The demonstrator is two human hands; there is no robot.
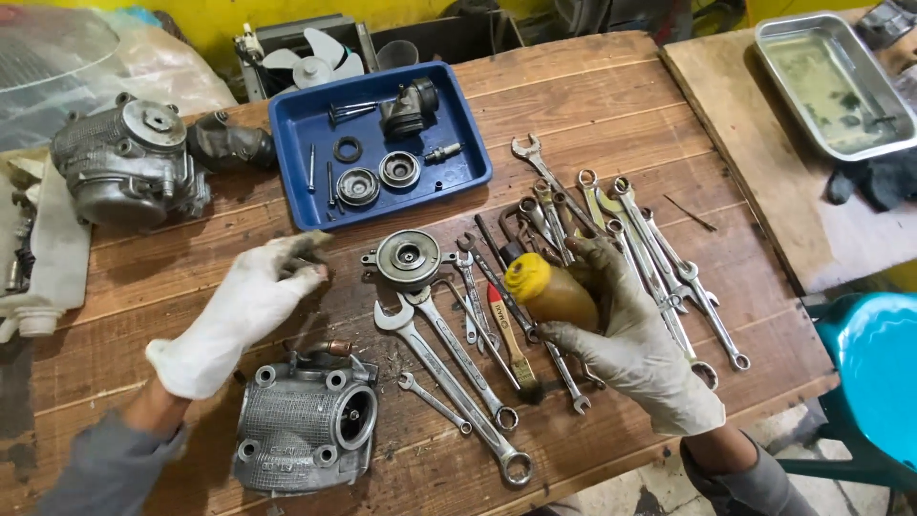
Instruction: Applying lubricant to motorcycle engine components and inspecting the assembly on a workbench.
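My right hand, in a dirty white glove, grips a small amber bottle with a yellow cap, tilted over the wrenches. My left hand, also gloved, hovers above the wooden table with fingers loosely bent and pinched near a small dark bit I cannot make out. Below the left hand lies a grey finned engine cylinder head. A round metal cover with a hub rests between both hands.
Several wrenches and a small brush lie spread on the table. A blue tray holds small parts at the back. A grey engine casing sits far left, a metal tray far right, a teal stool at right.
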